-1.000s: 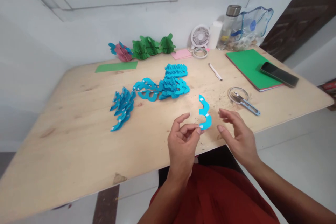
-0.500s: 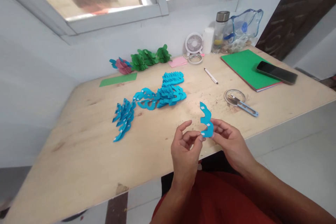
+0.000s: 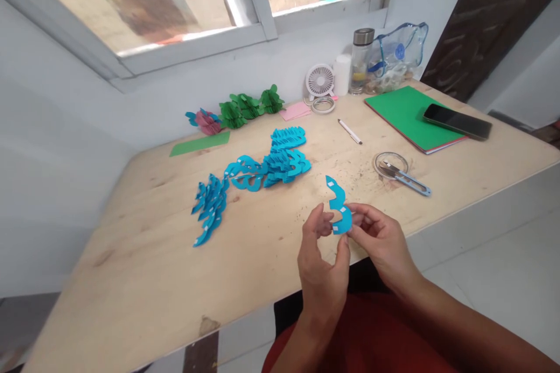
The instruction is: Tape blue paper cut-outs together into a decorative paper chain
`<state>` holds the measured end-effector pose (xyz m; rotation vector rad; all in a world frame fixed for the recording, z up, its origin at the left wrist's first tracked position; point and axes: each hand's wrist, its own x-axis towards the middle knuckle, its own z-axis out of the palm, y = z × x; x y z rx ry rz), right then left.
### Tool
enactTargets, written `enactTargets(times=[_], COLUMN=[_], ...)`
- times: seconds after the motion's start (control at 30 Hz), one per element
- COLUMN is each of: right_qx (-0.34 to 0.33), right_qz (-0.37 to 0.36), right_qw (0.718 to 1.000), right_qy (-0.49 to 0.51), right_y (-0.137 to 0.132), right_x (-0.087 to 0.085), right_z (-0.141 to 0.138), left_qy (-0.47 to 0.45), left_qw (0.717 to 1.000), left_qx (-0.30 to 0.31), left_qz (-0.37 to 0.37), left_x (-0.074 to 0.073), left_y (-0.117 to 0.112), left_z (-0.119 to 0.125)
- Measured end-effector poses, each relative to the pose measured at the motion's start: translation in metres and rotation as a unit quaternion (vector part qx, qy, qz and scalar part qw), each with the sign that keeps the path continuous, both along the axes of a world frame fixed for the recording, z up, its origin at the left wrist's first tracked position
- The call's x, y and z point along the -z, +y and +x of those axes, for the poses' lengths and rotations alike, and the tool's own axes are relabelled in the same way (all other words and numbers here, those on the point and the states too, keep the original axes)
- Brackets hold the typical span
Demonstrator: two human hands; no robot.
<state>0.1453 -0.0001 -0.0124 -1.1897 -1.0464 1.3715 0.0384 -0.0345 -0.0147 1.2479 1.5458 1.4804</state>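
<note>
Since the frame half a second ago, the left hand [image 3: 324,268] has let its pinch loosen: its thumb now stands apart from the curled fingers, near the lower end of the blue paper cutout [image 3: 345,221]. From where I watch, that left grip looks fairly wide, and I cannot tell whether the thumb still touches the paper. The right hand [image 3: 385,245] has a narrow grip — thumb and fingers pinching the cutout by its right edge. I see the piece held between the two hands near the front of the bench [image 3: 153,274], its pointed end facing away, with white squares [image 3: 343,209] along it.

Beyond it I have a bunched blue paper stack [image 3: 286,166], joined by open loops to a spread blue paper cluster [image 3: 212,210] further left. On the right, thread snips [image 3: 413,183] lie with their blades over a tape roll [image 3: 407,162] — and behind them are a white pen [image 3: 350,132] and a smartphone [image 3: 457,121] resting partly on a green folder [image 3: 398,108].
</note>
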Motion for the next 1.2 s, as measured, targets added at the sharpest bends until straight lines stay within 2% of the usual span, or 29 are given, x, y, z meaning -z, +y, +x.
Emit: enactTargets(times=[0.07, 0.17, 0.37, 0.6, 0.77, 0.87, 1.0, 1.1, 1.2], right_qx=[-0.002, 0.0, -0.018, -0.051, -0.052, -0.065, -0.028, -0.017, -0.03], right_qz=[0.016, 0.041, 0.081, 0.052, 0.0, -0.005, 0.024, 0.061, 0.067], right_qw=[0.999, 0.996, 0.988, 0.99, 0.995, 0.994, 0.993, 0.99, 0.991], right_qy=[-0.033, -0.079, -0.131, -0.118, -0.085, -0.084, -0.11, -0.125, -0.115], right_y=[-0.001, -0.003, -0.008, -0.02, -0.025, -0.022, -0.013, -0.003, 0.008], right_x=[0.001, 0.002, 0.01, 0.012, 0.013, 0.013, 0.01, 0.003, -0.004], right_z=[-0.001, -0.003, -0.006, -0.013, -0.015, -0.009, 0.003, 0.007, 0.006], left_qy=[-0.024, -0.112, -0.285, -0.392, -0.415, -0.384, -0.322, -0.309, -0.322], left_qw=[1.0, 0.993, 0.954, 0.912, 0.902, 0.917, 0.94, 0.942, 0.934], left_qx=[-0.012, -0.018, -0.047, 0.0, -0.005, -0.013, -0.024, 0.002, 0.045], left_qz=[0.008, -0.013, -0.08, -0.124, -0.117, -0.11, -0.115, -0.127, -0.145], left_x=[-0.001, -0.004, -0.01, -0.02, -0.02, -0.02, -0.022, -0.023, -0.023], left_y=[0.0, 0.001, 0.011, 0.02, 0.021, 0.02, 0.017, 0.013, 0.011], left_z=[-0.001, -0.006, -0.016, -0.026, -0.028, -0.027, -0.024, -0.021, -0.019])
